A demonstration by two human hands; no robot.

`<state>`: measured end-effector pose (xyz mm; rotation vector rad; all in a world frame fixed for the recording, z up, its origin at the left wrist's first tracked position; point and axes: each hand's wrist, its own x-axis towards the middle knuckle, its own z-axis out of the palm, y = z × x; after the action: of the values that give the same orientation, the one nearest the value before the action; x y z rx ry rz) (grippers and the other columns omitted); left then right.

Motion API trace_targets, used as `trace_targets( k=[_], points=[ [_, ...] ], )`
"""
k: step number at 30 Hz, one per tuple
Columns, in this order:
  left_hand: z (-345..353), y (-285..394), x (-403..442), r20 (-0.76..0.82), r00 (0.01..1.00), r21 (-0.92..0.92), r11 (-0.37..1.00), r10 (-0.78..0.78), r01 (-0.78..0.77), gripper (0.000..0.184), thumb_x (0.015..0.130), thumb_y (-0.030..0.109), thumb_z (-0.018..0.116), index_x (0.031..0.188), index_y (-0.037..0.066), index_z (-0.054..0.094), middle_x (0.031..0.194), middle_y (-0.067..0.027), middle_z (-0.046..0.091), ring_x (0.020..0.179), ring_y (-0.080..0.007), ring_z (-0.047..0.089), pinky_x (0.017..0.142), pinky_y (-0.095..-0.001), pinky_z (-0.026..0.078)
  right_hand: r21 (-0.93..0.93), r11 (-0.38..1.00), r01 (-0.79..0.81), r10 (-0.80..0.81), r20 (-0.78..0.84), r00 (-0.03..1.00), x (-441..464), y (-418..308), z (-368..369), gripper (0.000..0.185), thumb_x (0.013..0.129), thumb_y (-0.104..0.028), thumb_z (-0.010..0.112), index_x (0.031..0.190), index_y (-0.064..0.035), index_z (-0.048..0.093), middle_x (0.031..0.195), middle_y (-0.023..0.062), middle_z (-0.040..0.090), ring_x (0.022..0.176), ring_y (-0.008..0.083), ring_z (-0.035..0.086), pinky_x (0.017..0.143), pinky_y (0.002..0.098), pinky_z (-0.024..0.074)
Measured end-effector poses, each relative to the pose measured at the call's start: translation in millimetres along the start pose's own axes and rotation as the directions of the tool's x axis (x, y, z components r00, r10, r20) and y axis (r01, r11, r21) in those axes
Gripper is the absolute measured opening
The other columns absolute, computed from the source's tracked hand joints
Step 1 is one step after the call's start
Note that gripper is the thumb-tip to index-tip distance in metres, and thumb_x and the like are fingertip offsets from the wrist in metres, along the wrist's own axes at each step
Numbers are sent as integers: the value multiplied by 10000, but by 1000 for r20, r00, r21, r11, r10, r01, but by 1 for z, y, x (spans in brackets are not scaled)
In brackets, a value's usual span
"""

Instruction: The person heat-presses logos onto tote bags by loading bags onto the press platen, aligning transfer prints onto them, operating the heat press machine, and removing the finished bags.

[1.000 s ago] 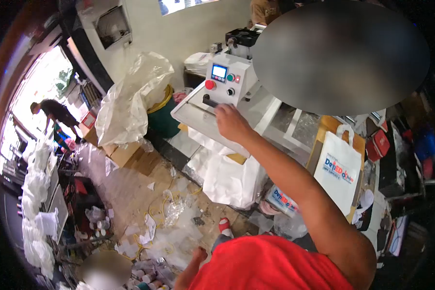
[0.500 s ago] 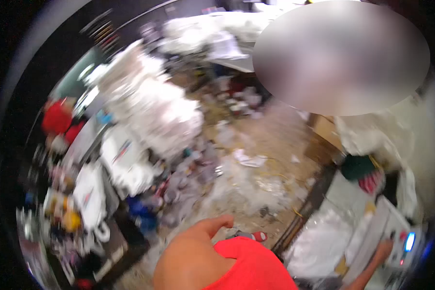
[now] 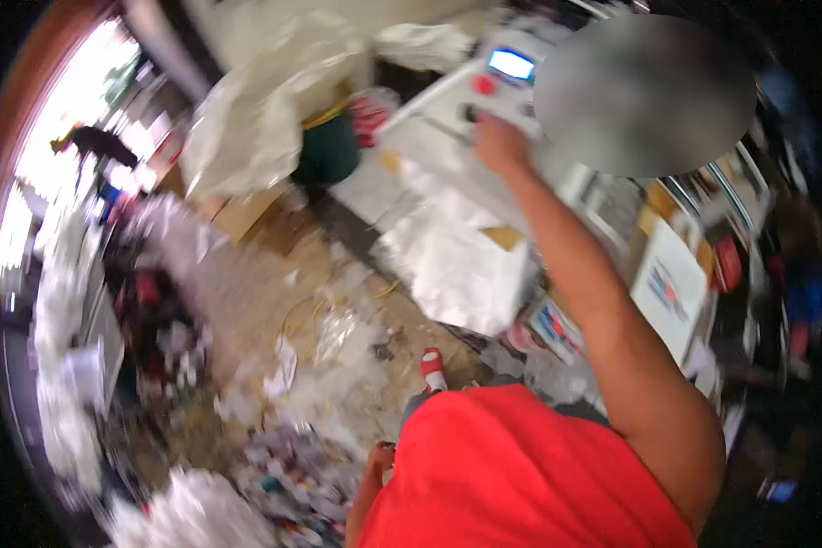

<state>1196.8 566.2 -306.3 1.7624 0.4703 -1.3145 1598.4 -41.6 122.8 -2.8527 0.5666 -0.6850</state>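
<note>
My right hand (image 3: pixel 502 148) reaches up to the control panel of a white machine (image 3: pixel 420 137). Its fingertips are beside a black knob (image 3: pixel 471 111), close below a red button (image 3: pixel 484 85) and a lit screen (image 3: pixel 511 64). Blur hides how those fingers are bent and whether they touch the knob. My left hand (image 3: pixel 381 455) hangs low by my red shirt, fingers curled, with nothing visible in it. White plastic sheeting (image 3: pixel 466 274) lies over the near side of the machine.
A green bin (image 3: pixel 329 151) with a clear liner stands beyond the machine, next to a cardboard box (image 3: pixel 260 219). Plastic scraps (image 3: pixel 297 475) and a yellow cord (image 3: pixel 315 315) litter the floor. Printed white packages (image 3: pixel 669 292) stand at right. Another person (image 3: pixel 105 144) is near the bright doorway.
My view has swung to the right, bringing the machine to the upper middle and the doorway into sight at left. My right hand stays by the control panel; my left hand remains low.
</note>
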Motion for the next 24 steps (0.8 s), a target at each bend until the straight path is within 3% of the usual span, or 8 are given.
trace_targets(
  k=[3, 5, 8, 12, 14, 16, 22, 24],
  points=[
    [-37, 39, -2, 6, 997, 85, 994, 73, -73, 310, 945, 308, 574, 1181, 111, 615, 899, -95, 689, 646, -278, 642, 546, -430, 514, -85, 996, -16, 8, -94, 996, -10, -8, -4, 192, 836, -205, 603, 983, -107, 678, 932, 148, 724, 865, 359, 704, 730, 522, 536],
    [-60, 63, 3, 43, 995, 115, 989, 93, -98, 311, 939, 298, 565, 1184, 111, 605, 908, -101, 679, 637, -288, 633, 532, -430, 502, -28, 998, -61, 63, 67, 996, -19, -10, -28, 252, 754, -140, 624, 998, -127, 688, 941, 156, 718, 913, 354, 699, 781, 511, 533],
    [-92, 91, 21, 97, 993, 98, 992, 66, -76, 315, 928, 283, 552, 1190, 111, 590, 921, -109, 663, 623, -304, 619, 512, -429, 486, 9, 999, -51, 51, 24, 998, -32, 1, -49, 181, 820, -189, 590, 963, -100, 658, 892, 146, 714, 863, 332, 704, 721, 510, 526],
    [-99, 143, 47, 306, 917, -309, 884, -256, 350, 320, 910, 267, 541, 1182, 105, 586, 920, -119, 645, 614, -315, 601, 489, -427, 467, 3, 996, -94, 94, -64, 994, -73, 45, -78, 289, 907, -347, 577, 979, -77, 650, 859, 152, 705, 817, 331, 698, 707, 490, 523],
    [-105, 146, 63, 287, 957, 22, 998, 52, -60, 291, 915, 242, 528, 1124, 56, 609, 884, -133, 644, 650, -310, 601, 494, -423, 475, -8, 989, -148, 147, -50, 988, -96, 61, -96, 357, 907, -417, 583, 971, -74, 657, 859, 151, 707, 810, 335, 694, 714, 484, 523],
    [-92, 179, 59, 252, 952, 220, 948, 174, -232, 281, 926, 219, 532, 1117, 29, 612, 885, -141, 649, 680, -291, 619, 511, -413, 507, -22, 979, -201, 201, -29, 979, -116, 78, -114, 427, 906, -487, 589, 963, -71, 665, 858, 150, 708, 803, 339, 691, 722, 478, 523],
    [-50, 254, 53, 180, 970, 492, 839, 162, -231, 263, 943, 127, 562, 1133, -47, 612, 981, -185, 688, 786, -206, 679, 614, -343, 604, -82, 926, -369, 361, -93, 928, -185, 122, -173, 501, 861, -573, 611, 838, -79, 695, 818, 129, 718, 765, 314, 692, 731, 450, 510],
    [-54, 266, 82, 380, 924, 255, 954, 50, -156, 273, 937, 135, 554, 1128, -47, 624, 986, -195, 701, 768, -217, 690, 608, -348, 601, -88, 925, -370, 354, -157, 922, -208, 150, -173, 475, 848, -550, 621, 793, -84, 696, 781, 119, 715, 732, 316, 690, 725, 444, 507]
  ],
)
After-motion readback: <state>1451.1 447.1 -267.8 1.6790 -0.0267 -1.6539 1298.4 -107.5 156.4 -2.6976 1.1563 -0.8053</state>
